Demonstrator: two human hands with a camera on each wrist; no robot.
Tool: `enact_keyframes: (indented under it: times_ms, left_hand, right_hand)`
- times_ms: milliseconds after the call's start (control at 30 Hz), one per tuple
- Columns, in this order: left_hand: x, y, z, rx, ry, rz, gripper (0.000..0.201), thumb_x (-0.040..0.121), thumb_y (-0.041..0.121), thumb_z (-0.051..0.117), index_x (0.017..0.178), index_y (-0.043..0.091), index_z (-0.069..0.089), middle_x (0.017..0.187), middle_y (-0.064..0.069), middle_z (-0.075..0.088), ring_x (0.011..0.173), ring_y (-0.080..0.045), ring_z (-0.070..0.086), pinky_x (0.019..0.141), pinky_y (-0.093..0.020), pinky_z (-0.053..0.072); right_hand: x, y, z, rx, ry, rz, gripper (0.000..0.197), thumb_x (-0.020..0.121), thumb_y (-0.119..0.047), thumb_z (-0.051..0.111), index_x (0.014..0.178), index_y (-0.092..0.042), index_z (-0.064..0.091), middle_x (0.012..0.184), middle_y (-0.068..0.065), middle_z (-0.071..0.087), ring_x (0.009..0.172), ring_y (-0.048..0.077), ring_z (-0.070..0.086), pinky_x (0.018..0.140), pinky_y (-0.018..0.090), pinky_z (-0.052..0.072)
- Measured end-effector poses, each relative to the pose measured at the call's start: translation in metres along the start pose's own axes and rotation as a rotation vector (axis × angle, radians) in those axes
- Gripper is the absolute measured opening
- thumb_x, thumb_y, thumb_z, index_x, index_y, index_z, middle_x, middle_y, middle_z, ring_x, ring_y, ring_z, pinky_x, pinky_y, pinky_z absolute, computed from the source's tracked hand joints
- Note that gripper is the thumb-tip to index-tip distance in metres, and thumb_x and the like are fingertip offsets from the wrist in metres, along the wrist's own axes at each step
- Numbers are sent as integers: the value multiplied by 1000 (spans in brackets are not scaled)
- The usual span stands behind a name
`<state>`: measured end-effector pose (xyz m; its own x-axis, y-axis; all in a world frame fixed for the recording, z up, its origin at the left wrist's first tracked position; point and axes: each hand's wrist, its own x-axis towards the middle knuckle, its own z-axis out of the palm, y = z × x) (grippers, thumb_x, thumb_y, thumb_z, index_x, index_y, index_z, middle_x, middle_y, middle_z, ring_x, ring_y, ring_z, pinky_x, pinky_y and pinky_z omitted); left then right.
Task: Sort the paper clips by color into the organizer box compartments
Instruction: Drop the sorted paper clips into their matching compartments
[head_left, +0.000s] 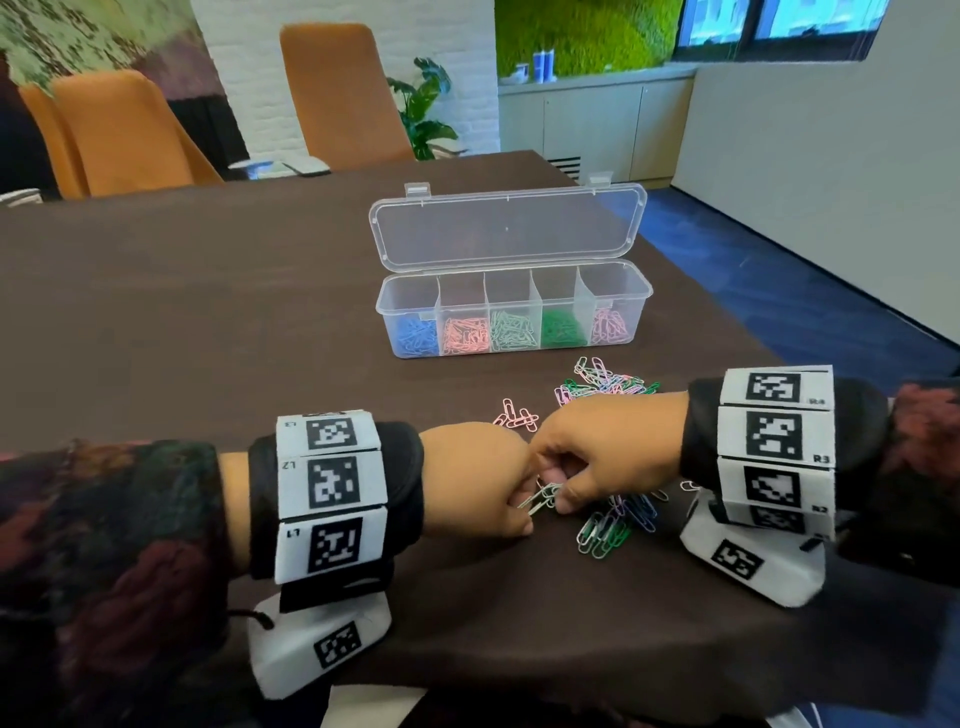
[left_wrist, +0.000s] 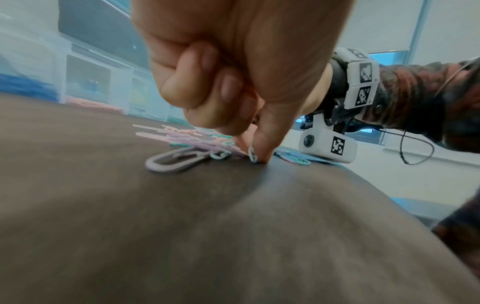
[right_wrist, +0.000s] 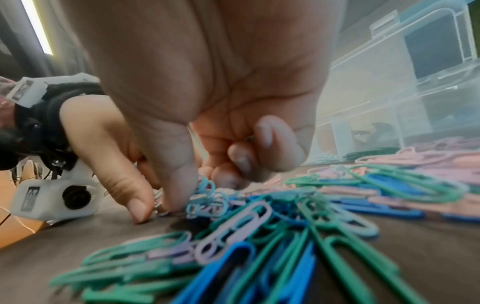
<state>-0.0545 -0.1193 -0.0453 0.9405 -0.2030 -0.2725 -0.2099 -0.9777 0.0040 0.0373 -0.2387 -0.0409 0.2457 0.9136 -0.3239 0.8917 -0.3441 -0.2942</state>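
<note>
A clear organizer box (head_left: 640, 291) stands open mid-table; its compartments hold blue, salmon, pale, green and pink clips. Loose mixed paper clips (head_left: 605, 384) lie in front of it, and a second heap (head_left: 613, 525) lies under my right wrist. My two hands meet just left of that heap. My left hand (head_left: 524, 512) is curled, its thumb and forefinger pinching a small tangle of pale clips (head_left: 543, 498) against the table, as the left wrist view (left_wrist: 255, 153) shows. My right hand (head_left: 557, 493) pinches the same tangle (right_wrist: 207, 202) with thumb and curled fingers (right_wrist: 241, 158).
A few pink clips (head_left: 517, 415) lie apart, just beyond my knuckles. The dark brown table (head_left: 208, 312) ends close on the right, above blue carpet (head_left: 779, 270). Orange chairs (head_left: 343, 98) stand at the far side. The box's lid (head_left: 509, 228) leans back, upright.
</note>
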Motion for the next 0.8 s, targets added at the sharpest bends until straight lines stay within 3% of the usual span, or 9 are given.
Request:
enact_keyframes:
  times_ms: [100,200,333,433,500,633,700,800]
  left_hand:
    - [0,-6,-4,-118,-46,-4,22,90,28,59,73,21,46,63,7,43,61,-13,41,54,-22,29]
    - [-2,-18,-5,-431,-48,-19,20,86,26,58,73,16,46,63,7,45,55,-6,39,55,-17,33]
    - [-3,-27,2,-1214,-9,-125,8,69,16,46,72,10,44,54,5,44,42,-6,34,39,-14,28]
    - [1,-29,1,-1658,9,-170,6,69,12,47,74,9,47,60,-3,48,44,-10,36,39,-16,25]
    - [7,-32,-3,-1902,48,-202,12,73,10,41,79,8,51,65,-7,52,46,-13,42,40,-18,30]
    - [16,-36,-13,-2127,112,-262,28,79,18,44,97,1,58,78,-14,65,58,-19,63,49,-20,50]
    - [21,-41,-20,-2141,140,-298,33,90,24,42,107,-2,54,88,-19,67,66,-24,67,55,-25,55]
    - [34,-52,-41,-2090,190,-304,45,98,34,36,119,-4,45,102,-23,62,80,-28,67,61,-30,57]
  right_hand:
    - [-5,4,-5,-18,14,13,28,85,-25,69,68,-27,46,65,-10,49,58,3,44,56,15,35]
    - [-16,17,-13,90,57,16,23,83,-22,70,72,-27,51,65,-9,52,57,4,44,57,17,35]
    - [-28,37,-21,776,149,43,17,90,-1,58,81,-15,56,60,-4,51,48,7,39,45,15,33]
    - [-29,49,-23,1281,300,89,20,93,3,43,95,-7,60,60,-2,47,48,7,37,41,15,30]
    - [-27,56,-25,1532,397,130,22,94,1,39,98,-3,60,64,3,46,51,10,41,40,16,32]
    - [-19,62,-27,1863,482,248,20,95,-4,34,92,-3,53,73,10,48,57,18,52,38,20,44]
    - [-11,61,-31,1928,489,291,22,98,-13,32,93,-2,50,82,16,52,66,24,55,43,23,52]
    - [6,61,-53,2037,516,213,32,101,-27,32,99,1,46,104,26,49,82,33,56,56,34,57]
